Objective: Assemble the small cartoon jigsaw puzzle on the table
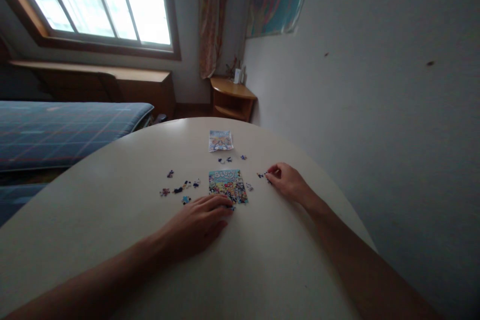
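Observation:
A colourful printed puzzle picture (227, 182), headed with large pale letters, lies in the middle of the round table. Across its lower edge rests my left hand (208, 215), fingers stretched out and palm down, covering part of it. By those fingertips a bit of a blue puzzle piece (233, 208) shows. To the right of the picture, my right hand (283, 178) pinches a small puzzle piece (268, 178) at the tabletop, mostly hidden by the fingers. Another dark puzzle piece (260, 175) lies just left of these fingertips. A pale piece (249, 187) sits beside the picture's right edge.
Several loose puzzle pieces (178, 190) are scattered left of the picture, with a blue piece (186, 200) near my left hand. More pieces (229, 159) lie behind it, before a printed packet (221, 141). A wall (375, 110) runs along the table's right side; a bed (67, 130) stands left.

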Demonstrator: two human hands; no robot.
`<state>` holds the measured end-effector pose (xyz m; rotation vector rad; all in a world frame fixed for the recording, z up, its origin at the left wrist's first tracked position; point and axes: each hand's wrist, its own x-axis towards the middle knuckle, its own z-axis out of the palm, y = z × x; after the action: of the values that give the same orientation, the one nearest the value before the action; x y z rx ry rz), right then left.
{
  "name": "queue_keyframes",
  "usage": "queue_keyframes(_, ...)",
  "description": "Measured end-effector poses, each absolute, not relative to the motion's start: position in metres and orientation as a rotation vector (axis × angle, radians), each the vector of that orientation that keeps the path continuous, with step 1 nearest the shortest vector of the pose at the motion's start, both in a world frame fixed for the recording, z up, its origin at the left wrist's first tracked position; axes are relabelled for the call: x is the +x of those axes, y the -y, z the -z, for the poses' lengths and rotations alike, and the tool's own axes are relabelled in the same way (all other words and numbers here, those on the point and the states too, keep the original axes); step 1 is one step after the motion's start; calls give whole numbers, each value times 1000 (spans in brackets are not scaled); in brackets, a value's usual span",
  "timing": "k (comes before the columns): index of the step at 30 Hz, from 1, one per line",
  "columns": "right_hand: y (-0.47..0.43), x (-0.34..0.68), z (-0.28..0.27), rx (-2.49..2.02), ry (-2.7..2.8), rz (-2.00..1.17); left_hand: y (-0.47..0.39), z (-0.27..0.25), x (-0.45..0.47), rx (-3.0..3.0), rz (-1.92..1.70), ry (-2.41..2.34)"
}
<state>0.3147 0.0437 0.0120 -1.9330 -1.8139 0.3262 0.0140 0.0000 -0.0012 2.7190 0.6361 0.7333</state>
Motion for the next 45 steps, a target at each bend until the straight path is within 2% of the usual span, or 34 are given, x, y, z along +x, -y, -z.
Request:
queue_keyframes(9, -34, 308, -27, -1826, 1799, -447, -1, 0, 14, 2738, -699, -664)
queue_keyframes(19, 5, 279, -57, -1726, 2037, -743, -1, -1, 15, 2752, -749, -718)
queue_keyframes(26, 14, 269, -56, -1741, 2089, -912, -1, 0, 15, 2765, -723, -733)
queue_keyframes(45, 15, 257, -58, -1831, 2188, -874, -1, 1, 16, 2757, -727, -726)
